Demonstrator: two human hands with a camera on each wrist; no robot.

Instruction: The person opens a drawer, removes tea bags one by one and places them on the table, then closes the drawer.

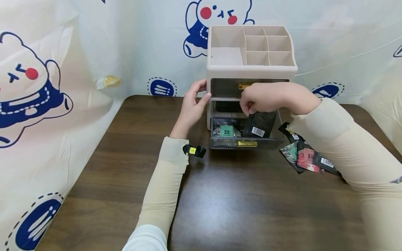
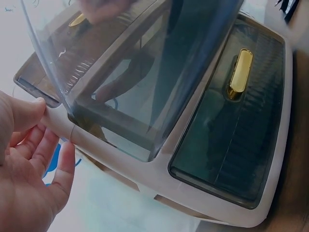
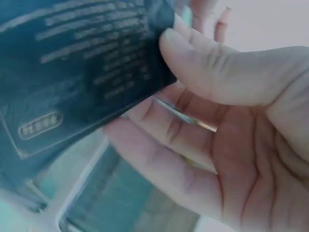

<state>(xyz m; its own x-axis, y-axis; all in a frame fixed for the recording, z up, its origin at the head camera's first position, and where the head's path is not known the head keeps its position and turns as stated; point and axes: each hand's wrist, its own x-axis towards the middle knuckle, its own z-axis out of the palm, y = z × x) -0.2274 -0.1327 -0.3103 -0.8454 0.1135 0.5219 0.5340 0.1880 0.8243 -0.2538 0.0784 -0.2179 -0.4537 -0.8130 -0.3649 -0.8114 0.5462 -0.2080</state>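
A white drawer organizer (image 1: pixel 251 72) stands at the back of the table, its clear lower drawer (image 1: pixel 220 143) pulled out. My left hand (image 1: pixel 192 108) holds the organizer's left side, with the thumb on the front frame (image 2: pixel 57 123) and the fingers round the edge. Over the drawer, my right hand (image 1: pixel 268 96) pinches a black sachet (image 1: pixel 263 122) with a barcode and fine print; its lower end reaches into the drawer. In the right wrist view, the thumb (image 3: pixel 186 58) presses on the sachet's printed face. A sachet with a green label (image 1: pixel 226 131) lies at the drawer's left.
Several more sachets lie on the table right of the drawer, among them a green one (image 1: pixel 290 153), a red one (image 1: pixel 309 158) and a black one (image 1: pixel 326 163), partly under my right forearm. The upper drawer (image 1: pixel 224 88) is closed. A patterned curtain (image 1: pixel 125 45) hangs behind.
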